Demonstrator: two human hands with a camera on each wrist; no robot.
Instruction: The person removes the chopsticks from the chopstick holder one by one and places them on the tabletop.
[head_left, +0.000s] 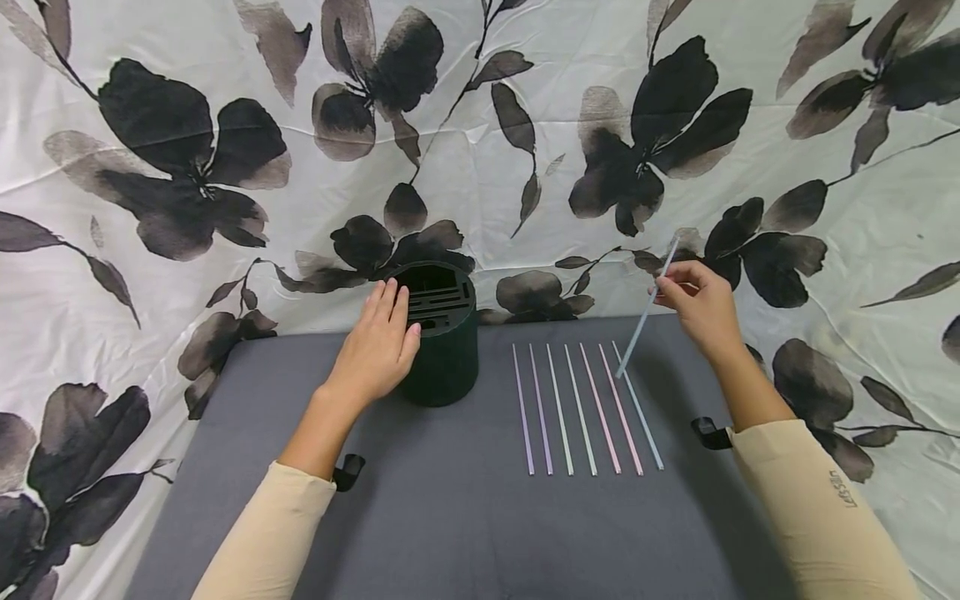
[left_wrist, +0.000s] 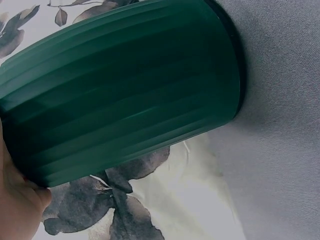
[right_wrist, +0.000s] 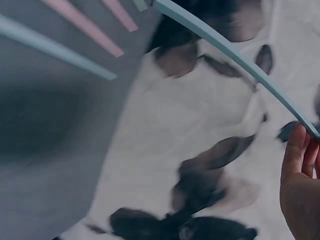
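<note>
My right hand (head_left: pixel 701 304) pinches a light blue chopstick (head_left: pixel 638 333) near its upper end. The chopstick slants down to the left, above the right end of a row of chopsticks; in the right wrist view, fingertips hold one end of it. Lying in that row are a matching light blue chopstick (head_left: pixel 643 421), pink chopsticks (head_left: pixel 624 417), whitish chopsticks (head_left: pixel 581 417) and purple chopsticks (head_left: pixel 541 417). Fairly straight fingers of my left hand (head_left: pixel 375 350) rest on the rim of a dark green round utensil holder (head_left: pixel 442 367). Its top has slots and a larger opening; ribbed sides show in the left wrist view.
Grey cloth covers the table (head_left: pixel 480 533). A white curtain (head_left: pixel 510 33) with dark flowers hangs behind and at both sides. Small black devices (head_left: pixel 710 433) stick out from the sleeves at both wrists.
</note>
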